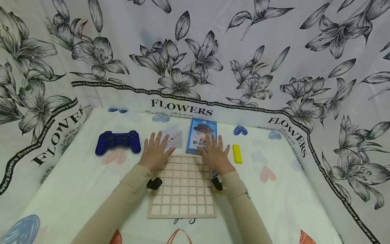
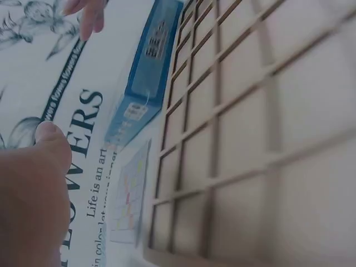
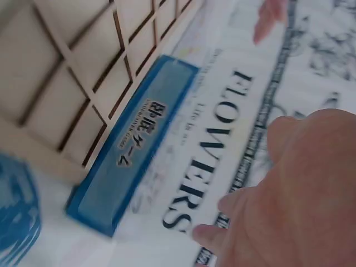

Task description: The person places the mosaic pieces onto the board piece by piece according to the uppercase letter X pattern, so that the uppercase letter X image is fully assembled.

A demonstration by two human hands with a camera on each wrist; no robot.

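Far left: dark blue game controller (image 1: 118,142) lying on the heart-print cloth (image 1: 76,176), well apart from everything else.
Left hand: palm down (image 1: 154,155), grip wide, fingers straight and spread. It's over the board's upper left corner, fingertips up by the card; can't tell if it's actually touching either one.
Left wrist: black camera thingy (image 1: 154,183) at the end of a beige sleeve.
Little card: pale, colored squares (image 1: 176,139), just beyond the board's far edge, partly behind the left fingers.
Grid board: light wood-looking (image 1: 183,189), flat on the cloth between the two forearms, dead center.
Blue box: cartoon figure in a hat on the cover (image 1: 196,135), just past the board, right of the card.
Right hand: also palm down (image 1: 217,158), grip wide, fingers fanned out across the box's right side in the head view. Contact? Can't tell, sorry.
Far right: yellow block (image 1: 237,154), just beside the right hand.
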